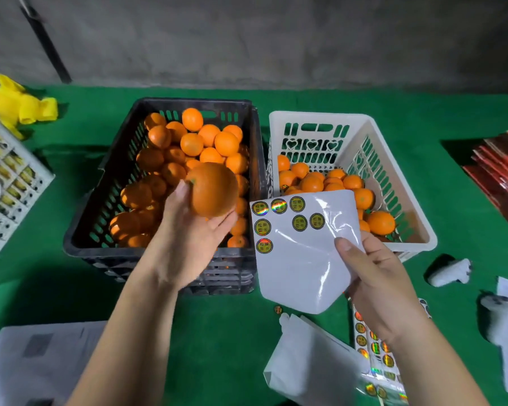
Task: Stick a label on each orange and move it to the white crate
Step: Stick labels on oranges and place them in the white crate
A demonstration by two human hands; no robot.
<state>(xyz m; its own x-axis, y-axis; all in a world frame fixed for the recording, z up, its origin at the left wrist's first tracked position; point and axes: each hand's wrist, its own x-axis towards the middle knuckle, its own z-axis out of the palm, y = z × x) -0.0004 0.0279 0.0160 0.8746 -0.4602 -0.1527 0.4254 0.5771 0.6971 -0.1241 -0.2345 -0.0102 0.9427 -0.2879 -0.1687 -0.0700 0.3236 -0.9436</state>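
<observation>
an unlabelled orange (213, 190) is held in the left hand (188, 230), the label sheet (301, 253) pinched by the right hand (376, 276); the white crate (405, 183) beyond is part-filled, the black crate (106, 183) is well stocked.

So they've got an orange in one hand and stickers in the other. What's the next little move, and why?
Probably bring the orange in the left hand to the sticker sheet held by the right hand and peel one label onto it; no label shows on it yet.

The crate of unlabelled oranges (165, 183) sits left of the second crate (387, 159), touching it, with sticker sheets (376, 347) near-right on the table (305, 101).
</observation>
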